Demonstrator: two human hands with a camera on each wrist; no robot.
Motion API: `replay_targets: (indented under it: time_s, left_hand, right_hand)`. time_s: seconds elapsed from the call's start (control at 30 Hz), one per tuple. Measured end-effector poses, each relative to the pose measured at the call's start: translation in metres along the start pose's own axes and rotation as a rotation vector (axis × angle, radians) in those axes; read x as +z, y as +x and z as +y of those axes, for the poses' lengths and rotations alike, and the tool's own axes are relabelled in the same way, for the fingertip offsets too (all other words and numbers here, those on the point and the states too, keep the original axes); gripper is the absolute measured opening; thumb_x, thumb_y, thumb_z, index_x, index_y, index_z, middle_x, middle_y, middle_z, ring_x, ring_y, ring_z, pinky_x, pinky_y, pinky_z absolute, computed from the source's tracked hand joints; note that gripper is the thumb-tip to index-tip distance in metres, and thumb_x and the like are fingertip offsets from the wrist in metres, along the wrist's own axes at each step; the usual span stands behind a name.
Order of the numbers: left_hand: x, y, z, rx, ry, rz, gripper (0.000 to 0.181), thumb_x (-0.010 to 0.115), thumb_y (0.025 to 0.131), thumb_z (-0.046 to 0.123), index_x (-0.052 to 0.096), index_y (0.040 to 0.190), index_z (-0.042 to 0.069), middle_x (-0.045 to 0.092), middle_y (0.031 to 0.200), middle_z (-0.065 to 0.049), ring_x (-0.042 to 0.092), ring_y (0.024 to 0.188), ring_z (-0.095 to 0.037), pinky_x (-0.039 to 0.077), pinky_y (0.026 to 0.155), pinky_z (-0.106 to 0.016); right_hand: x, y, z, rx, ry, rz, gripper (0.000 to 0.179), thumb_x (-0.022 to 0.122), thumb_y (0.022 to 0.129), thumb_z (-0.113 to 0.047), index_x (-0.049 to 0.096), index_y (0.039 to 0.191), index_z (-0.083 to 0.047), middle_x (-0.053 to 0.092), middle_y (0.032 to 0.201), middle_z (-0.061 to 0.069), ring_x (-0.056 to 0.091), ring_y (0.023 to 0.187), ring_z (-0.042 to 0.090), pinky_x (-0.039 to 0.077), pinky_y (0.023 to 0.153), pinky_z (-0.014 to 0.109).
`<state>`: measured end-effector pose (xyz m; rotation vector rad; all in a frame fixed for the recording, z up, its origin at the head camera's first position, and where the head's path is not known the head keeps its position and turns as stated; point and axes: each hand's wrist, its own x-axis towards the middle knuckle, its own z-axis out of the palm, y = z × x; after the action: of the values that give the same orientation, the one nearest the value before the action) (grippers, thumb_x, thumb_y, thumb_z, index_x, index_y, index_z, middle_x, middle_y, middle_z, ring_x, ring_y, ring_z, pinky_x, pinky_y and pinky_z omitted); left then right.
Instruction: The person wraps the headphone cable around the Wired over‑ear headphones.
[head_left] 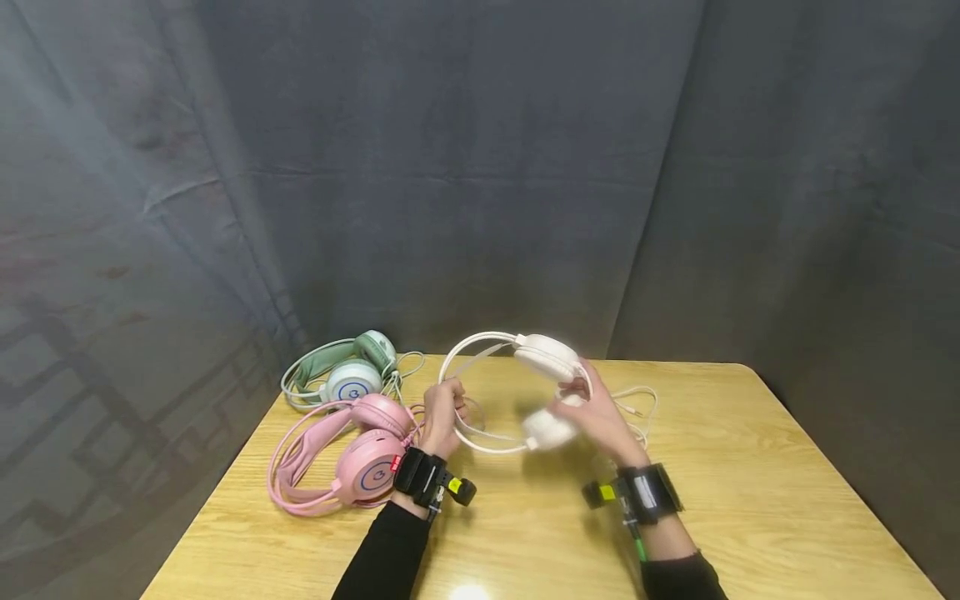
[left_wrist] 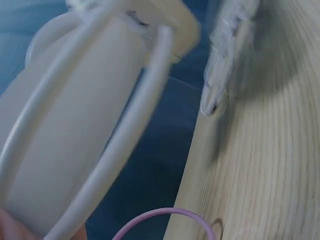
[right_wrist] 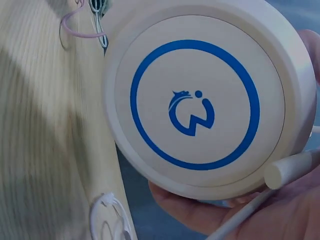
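A white headset [head_left: 546,354] is held up over the table between both hands, lying on its side with its ear cups to the right. My left hand [head_left: 444,414] grips the headband [left_wrist: 107,155] at its left end; only bits of the fingers show in the left wrist view. At the other end my right hand [head_left: 596,412] holds the ear cups, thumb and fingers around them. One white ear cup [right_wrist: 195,105] shows its blue ring and logo in the right wrist view, with fingers [right_wrist: 185,207] curled behind it. The lower cup is blurred in the head view.
Left of the white headset lie a pink headset [head_left: 371,467] and, behind it, a green headset [head_left: 352,379], close beside my left forearm. A bundled white cable [head_left: 637,408] reaches the wooden table [head_left: 757,483] behind my right hand. Grey curtains [head_left: 465,167] stand behind the table.
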<state>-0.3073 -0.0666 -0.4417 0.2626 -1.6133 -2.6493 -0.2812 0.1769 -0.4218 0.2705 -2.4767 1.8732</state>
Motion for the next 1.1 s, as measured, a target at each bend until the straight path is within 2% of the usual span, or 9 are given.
replay_targets:
  time_s: [0.13, 0.27, 0.37, 0.5, 0.6, 0.73, 0.83, 0.97, 1.1]
  left_hand:
    - [-0.001, -0.001, 0.005, -0.090, -0.107, -0.065, 0.018, 0.037, 0.075, 0.002, 0.032, 0.067, 0.018, 0.026, 0.050, 0.011, 0.023, 0.039, -0.003, 0.020, 0.038, -0.019]
    - [-0.005, 0.001, 0.009, -0.099, -0.238, -0.108, 0.020, 0.034, 0.078, 0.003, 0.032, 0.065, 0.019, 0.026, 0.047, 0.012, 0.026, 0.036, -0.001, 0.019, 0.038, -0.016]
    - [-0.009, 0.001, 0.013, -0.107, -0.333, -0.123, 0.020, 0.033, 0.079, 0.004, 0.034, 0.066, 0.018, 0.027, 0.047, 0.012, 0.028, 0.035, 0.000, 0.019, 0.037, -0.015]
    - [-0.012, 0.001, 0.017, -0.112, -0.407, -0.084, 0.021, 0.032, 0.080, 0.004, 0.035, 0.064, 0.018, 0.027, 0.048, 0.011, 0.028, 0.036, -0.002, 0.022, 0.037, -0.015]
    - [-0.013, 0.001, 0.020, -0.097, -0.452, -0.037, 0.021, 0.031, 0.080, 0.004, 0.034, 0.065, 0.017, 0.027, 0.048, 0.010, 0.029, 0.036, -0.002, 0.023, 0.038, -0.015]
    - [-0.015, 0.001, 0.021, -0.085, -0.549, 0.010, 0.017, 0.028, 0.081, 0.003, 0.031, 0.070, 0.016, 0.027, 0.047, 0.009, 0.028, 0.036, -0.003, 0.023, 0.039, -0.015]
    - [-0.014, -0.001, 0.021, -0.089, -0.605, 0.014, 0.014, 0.026, 0.082, 0.002, 0.028, 0.079, 0.015, 0.027, 0.049, 0.009, 0.027, 0.038, -0.003, 0.025, 0.039, -0.015]
    - [-0.009, -0.003, 0.020, -0.117, -0.670, 0.006, 0.015, 0.023, 0.083, 0.001, 0.026, 0.085, 0.016, 0.027, 0.054, 0.008, 0.026, 0.042, -0.002, 0.027, 0.038, -0.013]
    - [-0.001, -0.006, 0.016, -0.163, -0.725, -0.010, 0.014, 0.022, 0.083, 0.002, 0.025, 0.087, 0.014, 0.026, 0.057, 0.007, 0.027, 0.042, -0.002, 0.029, 0.041, -0.014]
  right_hand:
    - [-0.002, -0.003, -0.004, 0.006, 0.018, -0.016, 0.085, 0.074, 0.083, -0.016, 0.024, 0.152, -0.020, 0.050, 0.137, 0.018, 0.047, 0.126, 0.034, 0.042, 0.105, 0.053]
    - [-0.014, -0.005, -0.004, -0.010, 0.098, -0.087, 0.077, 0.060, 0.097, -0.028, 0.014, 0.157, -0.017, 0.032, 0.154, 0.022, 0.042, 0.134, 0.039, 0.038, 0.109, 0.055]
    - [-0.032, -0.006, 0.001, -0.016, 0.106, -0.147, 0.066, 0.047, 0.103, -0.037, 0.019, 0.156, -0.010, 0.029, 0.156, 0.023, 0.048, 0.130, 0.037, 0.045, 0.104, 0.051]
    - [-0.053, -0.008, 0.008, -0.007, -0.030, -0.214, 0.050, 0.045, 0.105, -0.032, 0.044, 0.143, 0.001, 0.057, 0.128, 0.027, 0.064, 0.098, 0.022, 0.056, 0.082, 0.036]
    - [-0.066, -0.009, 0.013, -0.007, -0.117, -0.219, 0.039, 0.047, 0.104, -0.022, 0.056, 0.130, 0.006, 0.065, 0.098, 0.023, 0.060, 0.073, 0.016, 0.052, 0.064, 0.029]
    - [-0.075, -0.010, 0.021, 0.015, -0.196, -0.099, 0.035, 0.050, 0.103, -0.018, 0.060, 0.127, 0.005, 0.067, 0.089, 0.013, 0.052, 0.065, 0.013, 0.044, 0.055, 0.023]
    - [-0.071, -0.007, 0.027, 0.025, -0.290, 0.087, 0.033, 0.055, 0.100, -0.020, 0.062, 0.126, 0.000, 0.072, 0.092, 0.014, 0.053, 0.063, 0.012, 0.040, 0.051, 0.021]
    - [-0.050, 0.001, 0.030, -0.007, -0.453, 0.338, 0.027, 0.061, 0.096, -0.022, 0.070, 0.117, -0.006, 0.075, 0.092, 0.014, 0.065, 0.070, 0.020, 0.045, 0.057, 0.026]
    - [-0.022, 0.005, 0.027, -0.043, -0.577, 0.394, 0.023, 0.064, 0.093, -0.021, 0.073, 0.112, -0.011, 0.076, 0.095, 0.012, 0.071, 0.083, 0.030, 0.052, 0.067, 0.038]
